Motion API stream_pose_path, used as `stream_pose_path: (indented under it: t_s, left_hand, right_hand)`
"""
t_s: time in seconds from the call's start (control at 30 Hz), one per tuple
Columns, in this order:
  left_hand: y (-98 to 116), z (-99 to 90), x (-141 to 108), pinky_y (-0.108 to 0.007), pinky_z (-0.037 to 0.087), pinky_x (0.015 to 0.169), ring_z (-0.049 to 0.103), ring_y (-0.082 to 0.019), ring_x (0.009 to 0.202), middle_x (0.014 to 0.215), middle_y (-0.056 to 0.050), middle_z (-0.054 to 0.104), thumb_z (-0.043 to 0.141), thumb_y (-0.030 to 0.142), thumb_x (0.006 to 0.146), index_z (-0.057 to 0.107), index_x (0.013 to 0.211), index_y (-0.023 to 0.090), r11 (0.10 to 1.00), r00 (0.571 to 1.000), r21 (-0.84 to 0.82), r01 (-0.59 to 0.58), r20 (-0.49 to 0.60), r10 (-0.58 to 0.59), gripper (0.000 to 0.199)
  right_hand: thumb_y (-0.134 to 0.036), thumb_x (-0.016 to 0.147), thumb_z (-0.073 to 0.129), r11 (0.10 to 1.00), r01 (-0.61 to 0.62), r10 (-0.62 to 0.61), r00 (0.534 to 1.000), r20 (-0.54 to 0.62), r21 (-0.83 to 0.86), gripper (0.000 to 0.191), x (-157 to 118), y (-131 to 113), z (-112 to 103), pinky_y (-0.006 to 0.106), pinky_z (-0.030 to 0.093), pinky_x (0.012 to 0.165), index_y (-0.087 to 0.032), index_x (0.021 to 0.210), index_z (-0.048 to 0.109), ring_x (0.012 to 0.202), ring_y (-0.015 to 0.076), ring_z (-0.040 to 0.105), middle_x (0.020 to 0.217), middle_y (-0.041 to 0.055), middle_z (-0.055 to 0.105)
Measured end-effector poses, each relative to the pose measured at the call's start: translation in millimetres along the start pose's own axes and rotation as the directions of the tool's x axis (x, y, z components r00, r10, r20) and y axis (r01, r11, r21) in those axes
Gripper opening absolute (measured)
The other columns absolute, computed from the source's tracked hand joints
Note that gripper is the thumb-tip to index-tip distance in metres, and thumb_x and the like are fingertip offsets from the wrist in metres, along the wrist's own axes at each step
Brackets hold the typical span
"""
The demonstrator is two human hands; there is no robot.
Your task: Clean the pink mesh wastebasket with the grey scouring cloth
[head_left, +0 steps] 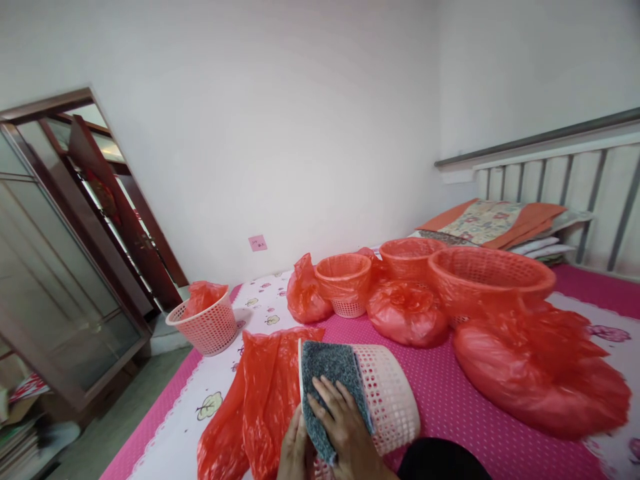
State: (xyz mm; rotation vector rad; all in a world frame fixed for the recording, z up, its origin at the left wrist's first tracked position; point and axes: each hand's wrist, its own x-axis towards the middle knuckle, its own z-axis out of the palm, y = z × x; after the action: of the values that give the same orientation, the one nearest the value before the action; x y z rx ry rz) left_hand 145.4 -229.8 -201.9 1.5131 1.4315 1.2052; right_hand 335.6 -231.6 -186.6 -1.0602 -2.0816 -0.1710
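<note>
A pink perforated basket point(395, 393) lies on its side on the bed, its rim toward the left. My right hand point(340, 420) presses a grey-green cloth point(327, 370) against the basket's outside, fingers bent over the cloth. My left hand point(295, 447) grips the basket's rim at the bottom of the view, fingers close together. Just left of the basket, a flat red plastic bag point(270, 393) is spread on the bed.
Another pink basket point(213, 330) holding a red bag stands at the left. Red-lined baskets point(345, 273) and several full red bags point(535, 373) sit at the right. Folded cloths point(490, 223) lie by the radiator point(560, 180). A dark rounded shape point(443, 460) shows at the bottom.
</note>
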Motion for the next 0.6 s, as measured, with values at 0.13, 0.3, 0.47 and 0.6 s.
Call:
stream_pose_path:
  t_s: [0.13, 0.3, 0.47, 0.6]
  left_hand:
    - [6.6, -1.0, 0.2, -0.045, 0.017, 0.147, 0.05, -0.03, 0.161, 0.154, -0.004, 0.072, 0.072, 0.039, 0.084, 0.084, 0.119, 0.029, 0.998, 0.999, -0.047, 0.04, -0.011, -0.041, 0.038]
    - [10.8, 5.7, 0.4, -0.05, 0.039, 0.14, 0.06, -0.031, 0.153, 0.152, -0.008, 0.073, 0.07, 0.052, 0.085, 0.081, 0.125, 0.027, 0.975, 0.993, -0.185, 0.119, 0.028, -0.116, 0.049]
    - [9.7, 7.2, -2.2, -0.047, 0.039, 0.14, 0.053, -0.033, 0.158, 0.161, -0.007, 0.066, 0.074, 0.053, 0.08, 0.081, 0.126, 0.026, 0.977, 0.994, -0.186, 0.103, -0.011, -0.107, 0.054]
    - [10.5, 5.8, -4.1, -0.048, 0.033, 0.142, 0.05, -0.034, 0.16, 0.162, -0.006, 0.064, 0.077, 0.055, 0.076, 0.082, 0.123, 0.026, 0.98, 0.996, -0.181, 0.08, -0.022, -0.085, 0.055]
  right_hand:
    - [-0.031, 0.094, 0.063, 1.0, 0.021, -0.021, 0.999, 0.027, 0.017, 0.088, -2.7, 6.1, -2.5, 0.056, 0.032, 0.132, -0.025, 0.173, 0.024, 0.162, 0.0322, 0.036, 0.176, 0.0115, 0.037]
    - [-0.028, 0.098, 0.059, 0.999, -0.025, 0.023, 0.998, 0.062, 0.023, 0.084, -5.3, 13.8, -12.4, 0.056, 0.025, 0.133, -0.029, 0.173, 0.021, 0.163, 0.0303, 0.036, 0.176, 0.009, 0.038]
    - [-0.035, 0.099, 0.061, 0.995, -0.09, 0.089, 0.996, 0.028, 0.042, 0.079, -15.5, 26.8, -20.0, 0.059, 0.027, 0.132, -0.031, 0.171, 0.029, 0.161, 0.0319, 0.039, 0.175, 0.0092, 0.04]
    - [-0.027, 0.09, 0.063, 0.988, -0.148, 0.15, 0.988, -0.041, 0.043, 0.083, -28.5, 46.8, -19.7, 0.062, 0.029, 0.13, -0.03, 0.168, 0.036, 0.159, 0.0343, 0.042, 0.173, 0.01, 0.044]
